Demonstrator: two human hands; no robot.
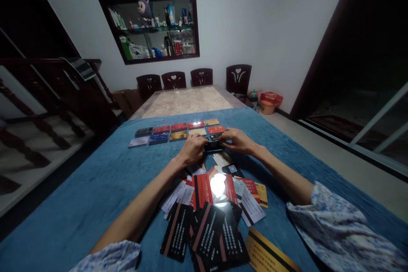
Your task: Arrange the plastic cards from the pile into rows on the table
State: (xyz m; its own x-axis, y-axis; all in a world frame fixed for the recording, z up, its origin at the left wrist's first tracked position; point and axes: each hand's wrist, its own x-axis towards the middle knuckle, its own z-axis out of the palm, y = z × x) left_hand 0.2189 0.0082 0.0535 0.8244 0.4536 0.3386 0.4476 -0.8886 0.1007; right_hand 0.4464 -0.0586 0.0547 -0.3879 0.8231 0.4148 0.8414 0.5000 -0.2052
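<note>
Between my two hands is a small stack of black cards (213, 146), its near edge facing me. My left hand (193, 148) is closed on the stack's left end, fingers curled over it. At the right end, the fingers of my right hand (237, 140) pinch the same stack. Just beyond, neat piles stand in two rows, among them a red pile (216, 129), a gold pile (178, 136), a blue pile (158, 138) and a white pile (138, 142). Nearer to me lies a loose heap with black striped cards (208, 227), red cards (200, 189) and a gold card (269, 250).
A blue cloth (105, 182) covers the near part of the table, and a bare marble-patterned top (188, 100) shows beyond it. Dark chairs (238, 77) stand at the far end. On the wall is a shelf niche (159, 27) holding bottles and a plush toy.
</note>
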